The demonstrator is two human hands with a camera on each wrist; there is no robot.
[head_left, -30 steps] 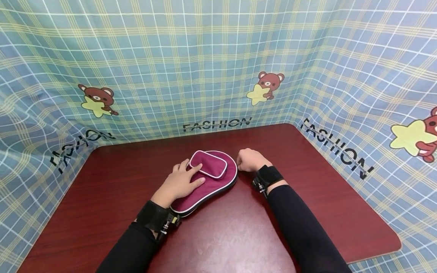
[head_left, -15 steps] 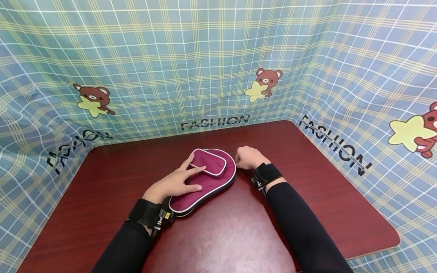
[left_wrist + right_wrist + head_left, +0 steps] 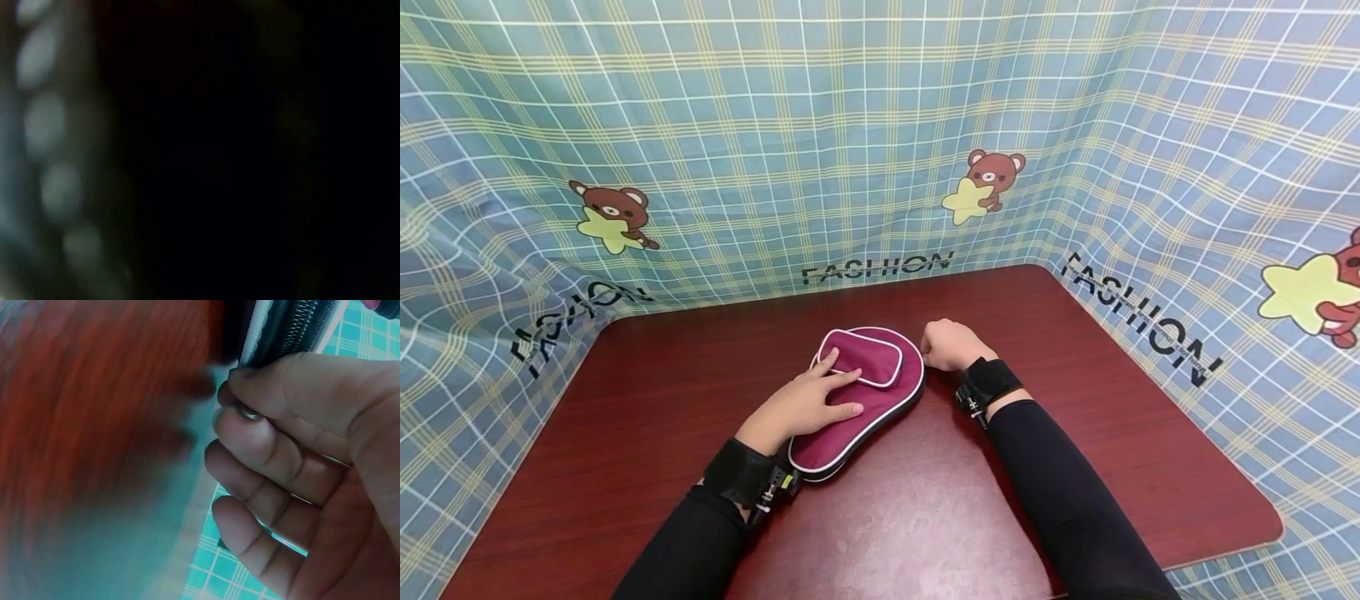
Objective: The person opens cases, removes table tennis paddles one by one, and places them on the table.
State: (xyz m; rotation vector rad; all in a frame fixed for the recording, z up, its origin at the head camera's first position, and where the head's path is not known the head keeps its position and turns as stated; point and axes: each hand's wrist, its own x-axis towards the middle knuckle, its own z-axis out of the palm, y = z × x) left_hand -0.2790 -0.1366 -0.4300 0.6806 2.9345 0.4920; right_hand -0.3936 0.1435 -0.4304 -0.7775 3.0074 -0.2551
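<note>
Plaid cloth (image 3: 865, 125) stands behind the magenta case (image 3: 880, 402), which lies flat on the red surface (image 3: 880, 533). Since half a second ago, the left hand (image 3: 801, 407) has shifted slightly rightward over the case, fingers spread across it and its pocket (image 3: 872, 354). At the case's right rim, the right hand (image 3: 953, 344) still pinches what looks like a zip pull (image 3: 250, 414), so the case is probably being steadied.
</note>
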